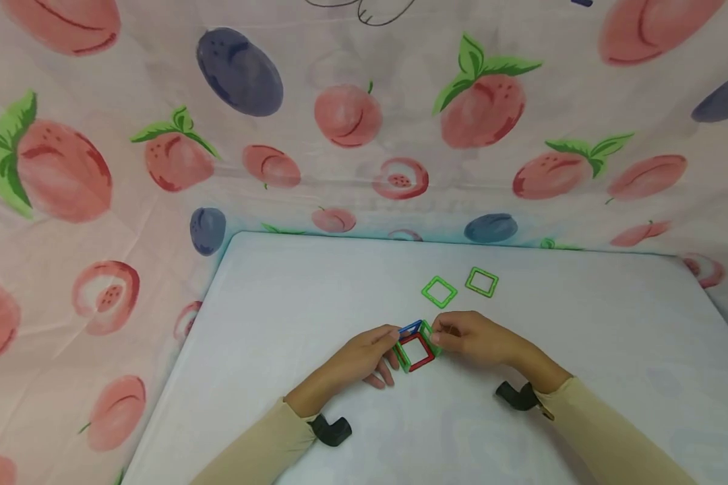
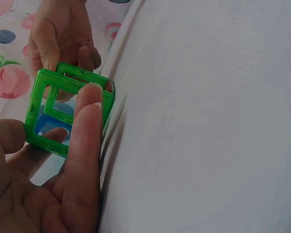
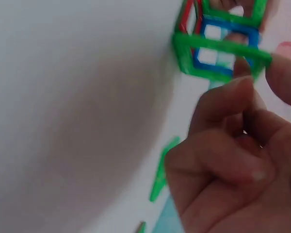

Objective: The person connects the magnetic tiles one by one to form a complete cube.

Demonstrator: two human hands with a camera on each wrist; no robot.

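Note:
Square magnetic tiles form a small box-like shape between the two hands: a red tile (image 1: 422, 364), a blue tile (image 1: 410, 328) and green tiles on opposite sides. My left hand (image 1: 360, 353) holds its left side, with thumb and fingers about a green tile (image 2: 33, 107). On the opposite side, the right hand (image 1: 476, 337) pinches another green tile (image 3: 223, 46) between thumb and finger. That hand's remaining fingers are curled toward the palm in the right wrist view. The red tile is mostly hidden in the left wrist view.
Beyond the hands, two loose green tiles lie flat on the white table: one nearer (image 1: 430, 283), the other tile (image 1: 494, 287) to its right. A fruit-patterned cloth (image 1: 352, 168) hangs behind the table and along its left side. Dark wrist mounts (image 1: 334, 431) sit at both cuffs.

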